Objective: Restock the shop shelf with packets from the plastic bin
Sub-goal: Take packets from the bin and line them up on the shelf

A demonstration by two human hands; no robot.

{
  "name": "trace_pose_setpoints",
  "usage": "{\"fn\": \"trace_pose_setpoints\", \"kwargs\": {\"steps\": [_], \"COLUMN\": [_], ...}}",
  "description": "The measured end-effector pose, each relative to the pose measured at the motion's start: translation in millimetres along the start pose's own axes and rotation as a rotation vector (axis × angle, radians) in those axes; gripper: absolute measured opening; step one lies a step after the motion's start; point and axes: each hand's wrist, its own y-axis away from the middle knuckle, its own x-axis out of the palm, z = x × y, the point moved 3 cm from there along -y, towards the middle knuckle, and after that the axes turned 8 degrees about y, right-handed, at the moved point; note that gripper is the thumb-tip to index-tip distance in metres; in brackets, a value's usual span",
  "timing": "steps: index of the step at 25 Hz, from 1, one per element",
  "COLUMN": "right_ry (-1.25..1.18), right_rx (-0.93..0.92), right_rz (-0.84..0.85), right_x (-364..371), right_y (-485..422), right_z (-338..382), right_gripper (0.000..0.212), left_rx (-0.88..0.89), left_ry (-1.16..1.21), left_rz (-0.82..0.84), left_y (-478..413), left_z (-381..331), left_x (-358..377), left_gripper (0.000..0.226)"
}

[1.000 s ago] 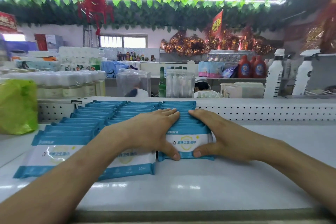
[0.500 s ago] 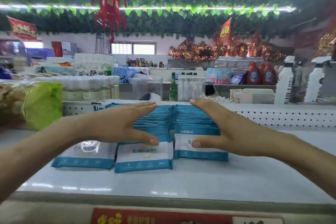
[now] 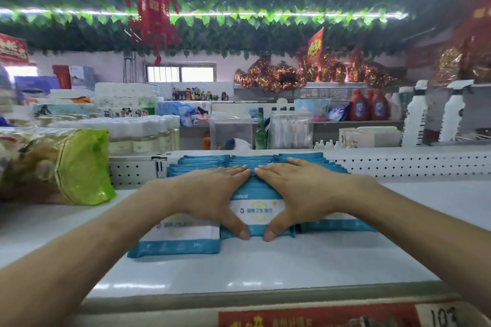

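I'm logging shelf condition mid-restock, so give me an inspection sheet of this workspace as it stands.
Surface: glossy white shelf with a perforated back panel.
Job's things: three rows of blue-and-white packets, overlapped front to back; the plastic bin is not in view.
Clutter: green bag lying at the shelf's left end.
Hands: left hand and right hand flank the middle row, fingers flat on top, thumbs against its front packet.
Cables: nothing seen.
Surroundings: white spray bottles, red bottles, leaf garland overhead.
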Motion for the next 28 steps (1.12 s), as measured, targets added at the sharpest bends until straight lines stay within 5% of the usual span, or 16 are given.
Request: {"fn": "trace_pose_setpoints", "kwargs": {"steps": [21,28], "right_ry": [-0.114,-0.119], "right_rx": [0.107,-0.086], "right_rz": [-0.102,-0.147], "right_x": [0.8,-34.4], "right_y": [9.8,1.0], "right_z": [-10.3,52.5], "right_gripper": [0.120,0.121], "left_rx": [0.010,-0.118], "left_ry": [0.013,0.131], "left_rz": [-0.045,0.025], "left_y": [-7.5,73.9], "left_z": [10.7,67.9], "left_x": [-2.4,-26.0], "left_gripper": [0.123,0.128]}}
